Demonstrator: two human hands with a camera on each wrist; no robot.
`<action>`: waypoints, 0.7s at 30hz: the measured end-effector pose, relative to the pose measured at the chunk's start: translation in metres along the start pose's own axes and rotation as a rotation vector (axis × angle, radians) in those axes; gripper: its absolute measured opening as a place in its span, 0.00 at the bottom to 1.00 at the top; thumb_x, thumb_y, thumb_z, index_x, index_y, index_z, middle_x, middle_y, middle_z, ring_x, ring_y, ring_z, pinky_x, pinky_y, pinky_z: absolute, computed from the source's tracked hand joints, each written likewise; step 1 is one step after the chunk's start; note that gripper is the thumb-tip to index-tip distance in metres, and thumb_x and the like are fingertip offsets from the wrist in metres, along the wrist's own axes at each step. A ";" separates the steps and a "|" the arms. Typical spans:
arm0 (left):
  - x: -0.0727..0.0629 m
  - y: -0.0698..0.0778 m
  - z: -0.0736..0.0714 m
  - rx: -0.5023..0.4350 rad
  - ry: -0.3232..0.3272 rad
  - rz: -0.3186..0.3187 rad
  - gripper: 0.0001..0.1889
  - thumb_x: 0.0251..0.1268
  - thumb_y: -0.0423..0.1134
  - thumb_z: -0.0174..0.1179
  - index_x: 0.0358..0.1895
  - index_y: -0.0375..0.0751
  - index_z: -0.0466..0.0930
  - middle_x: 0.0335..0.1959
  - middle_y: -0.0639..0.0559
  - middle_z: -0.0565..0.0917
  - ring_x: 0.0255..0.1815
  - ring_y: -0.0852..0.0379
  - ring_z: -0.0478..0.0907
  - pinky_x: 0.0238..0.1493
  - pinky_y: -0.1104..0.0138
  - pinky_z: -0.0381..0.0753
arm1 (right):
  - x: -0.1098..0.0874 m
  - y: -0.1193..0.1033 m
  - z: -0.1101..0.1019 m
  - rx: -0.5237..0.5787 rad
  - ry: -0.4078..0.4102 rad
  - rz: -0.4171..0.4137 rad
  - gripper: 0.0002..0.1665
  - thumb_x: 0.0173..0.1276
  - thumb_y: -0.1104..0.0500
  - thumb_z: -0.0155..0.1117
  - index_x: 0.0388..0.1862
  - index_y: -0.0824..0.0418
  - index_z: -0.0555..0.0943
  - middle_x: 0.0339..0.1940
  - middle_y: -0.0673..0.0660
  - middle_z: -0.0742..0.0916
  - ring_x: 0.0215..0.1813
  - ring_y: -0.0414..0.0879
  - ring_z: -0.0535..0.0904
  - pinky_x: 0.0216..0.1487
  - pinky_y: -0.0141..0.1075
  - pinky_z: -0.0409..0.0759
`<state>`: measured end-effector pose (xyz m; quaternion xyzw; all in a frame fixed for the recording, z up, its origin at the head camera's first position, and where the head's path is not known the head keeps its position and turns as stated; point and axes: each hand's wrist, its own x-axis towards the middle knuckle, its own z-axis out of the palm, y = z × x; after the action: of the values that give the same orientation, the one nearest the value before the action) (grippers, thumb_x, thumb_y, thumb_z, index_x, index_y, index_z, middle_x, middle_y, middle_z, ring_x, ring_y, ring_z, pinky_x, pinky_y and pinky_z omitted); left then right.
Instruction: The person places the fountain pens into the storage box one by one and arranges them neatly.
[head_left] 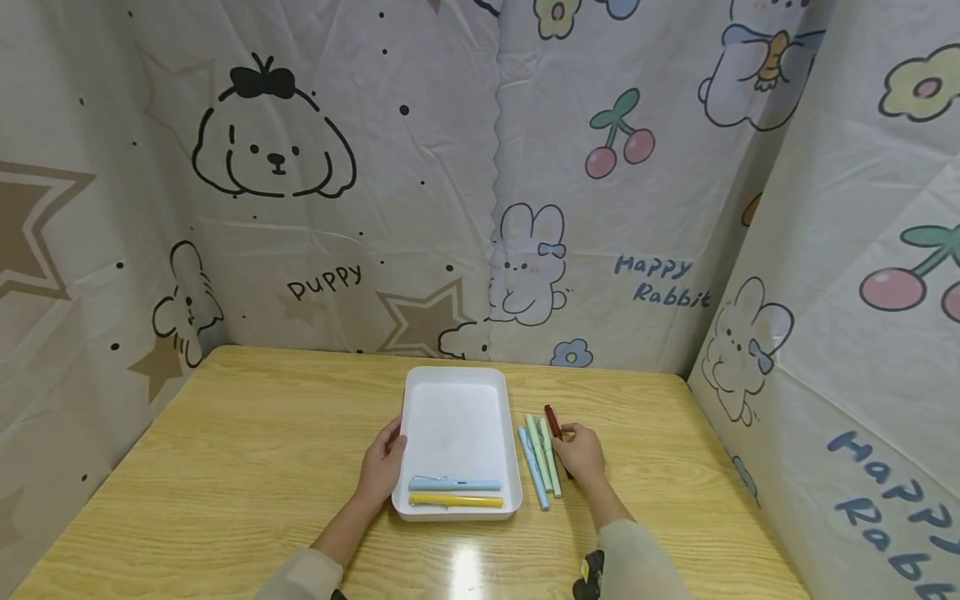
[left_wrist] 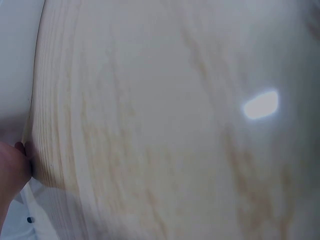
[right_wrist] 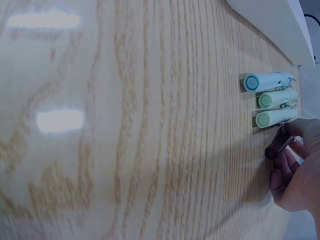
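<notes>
Your pale sleeves (head_left: 645,562) reached in from the near edge of the frame, across a wood-grain counter (head_left: 270,442). Your right hand (head_left: 585,454) pinched a dark red pen (head_left: 552,421), the fingers (right_wrist: 295,128) bent and closed down to the barrel's width; whether the pen was clear of the counter, you could not tell. Just to its left lay two light green pens (head_left: 537,452) and a light blue pen (head_left: 533,468), roughly side by side. Your left hand (head_left: 381,467) gripped the left edge of a white tray (head_left: 453,417), thumb at the rim, other fingers bent against the side and partly hidden. Inside, a second blue pen (head_left: 457,483) and a yellow pen (head_left: 457,500) lay crosswise at the near end. Behind stood a cartoon-printed cloth (head_left: 420,167).
</notes>
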<state>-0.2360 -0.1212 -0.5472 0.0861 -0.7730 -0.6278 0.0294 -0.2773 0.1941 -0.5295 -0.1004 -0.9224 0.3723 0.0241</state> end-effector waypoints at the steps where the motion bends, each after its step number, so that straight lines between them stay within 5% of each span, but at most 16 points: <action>1: 0.000 0.000 0.000 0.002 -0.002 0.001 0.23 0.75 0.39 0.42 0.71 0.43 0.58 0.67 0.39 0.67 0.62 0.45 0.68 0.62 0.52 0.71 | 0.000 0.000 0.000 -0.003 0.001 -0.001 0.23 0.61 0.59 0.60 0.53 0.70 0.77 0.30 0.62 0.84 0.24 0.44 0.76 0.20 0.32 0.72; 21: 0.000 -0.001 0.000 -0.011 -0.002 0.004 0.23 0.74 0.38 0.42 0.70 0.42 0.59 0.67 0.39 0.67 0.62 0.45 0.69 0.62 0.52 0.71 | -0.003 -0.003 -0.009 0.055 -0.004 0.003 0.22 0.53 0.64 0.58 0.48 0.72 0.79 0.28 0.61 0.83 0.25 0.46 0.73 0.23 0.31 0.68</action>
<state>-0.2365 -0.1210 -0.5479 0.0837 -0.7696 -0.6322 0.0304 -0.2736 0.1979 -0.5208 -0.1007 -0.9117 0.3975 0.0245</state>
